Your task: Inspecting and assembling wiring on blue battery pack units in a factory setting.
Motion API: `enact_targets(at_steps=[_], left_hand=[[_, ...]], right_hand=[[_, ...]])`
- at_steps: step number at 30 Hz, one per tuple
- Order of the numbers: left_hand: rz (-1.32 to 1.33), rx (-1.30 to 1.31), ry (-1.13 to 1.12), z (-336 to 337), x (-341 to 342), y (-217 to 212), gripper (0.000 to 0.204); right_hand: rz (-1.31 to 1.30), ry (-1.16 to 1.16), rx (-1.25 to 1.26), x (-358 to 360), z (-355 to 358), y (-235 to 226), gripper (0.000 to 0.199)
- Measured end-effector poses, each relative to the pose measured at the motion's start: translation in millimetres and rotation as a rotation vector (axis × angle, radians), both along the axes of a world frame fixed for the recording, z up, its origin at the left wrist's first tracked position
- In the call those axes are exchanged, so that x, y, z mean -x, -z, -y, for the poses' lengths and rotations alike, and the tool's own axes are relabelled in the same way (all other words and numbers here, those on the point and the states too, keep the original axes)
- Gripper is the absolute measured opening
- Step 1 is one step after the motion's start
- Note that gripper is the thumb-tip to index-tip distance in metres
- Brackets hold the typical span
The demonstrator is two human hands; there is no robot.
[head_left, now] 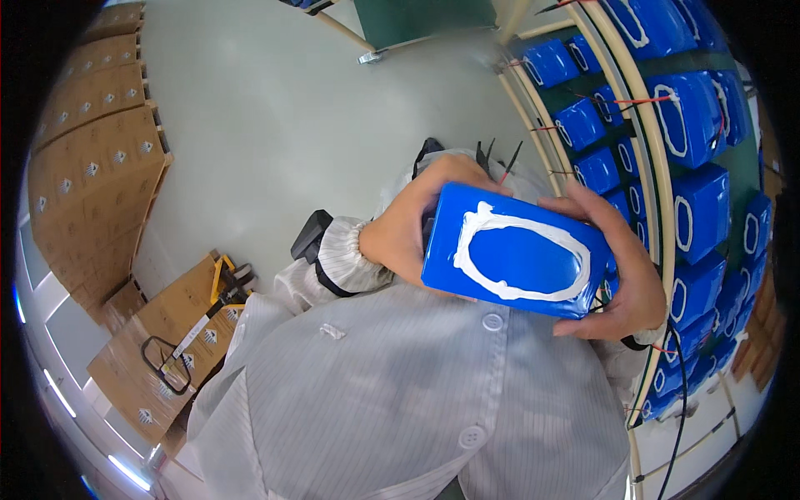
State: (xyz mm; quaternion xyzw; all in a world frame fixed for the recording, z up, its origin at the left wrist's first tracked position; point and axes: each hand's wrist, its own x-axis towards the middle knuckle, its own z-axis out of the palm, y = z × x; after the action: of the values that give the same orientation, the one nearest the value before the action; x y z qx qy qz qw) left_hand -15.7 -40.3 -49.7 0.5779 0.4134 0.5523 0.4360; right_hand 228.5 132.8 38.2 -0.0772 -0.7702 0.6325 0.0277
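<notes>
A blue, shrink-wrapped battery pack (525,257) is held level in front of my chest, with an oval ring of white paste on its upper face. My left hand (407,218) grips its left end, with the fingers partly behind it. Around the right end curls my right hand (629,279), thumb at the near corner and fingers at the far one. Red and black wire leads (510,162) stick up beyond the pack's far edge, near the left fingers. The pack's underside is hidden.
Close on my right, a tiered rack (652,158) with cream tube rails carries several blue packs (700,212) with white rings. Stacked cartons (96,183) line the left. A yellow pallet jack (221,287) stands at lower left. Ahead is a green-topped table (425,21).
</notes>
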Motion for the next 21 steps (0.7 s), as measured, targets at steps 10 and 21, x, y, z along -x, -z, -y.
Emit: enact_targets(at_steps=[10, 21], left_hand=[[0.209, 0.225, -0.072, 11, 7, 2, 0.104], [0.203, -0.022, -0.013, 10, 23, 13, 0.098]], right_hand=[[-0.192, 0.313, 0.151, 16, 40, 63, 0.121], [-0.382, 0.293, 0.038, 49, 53, 53, 0.102]])
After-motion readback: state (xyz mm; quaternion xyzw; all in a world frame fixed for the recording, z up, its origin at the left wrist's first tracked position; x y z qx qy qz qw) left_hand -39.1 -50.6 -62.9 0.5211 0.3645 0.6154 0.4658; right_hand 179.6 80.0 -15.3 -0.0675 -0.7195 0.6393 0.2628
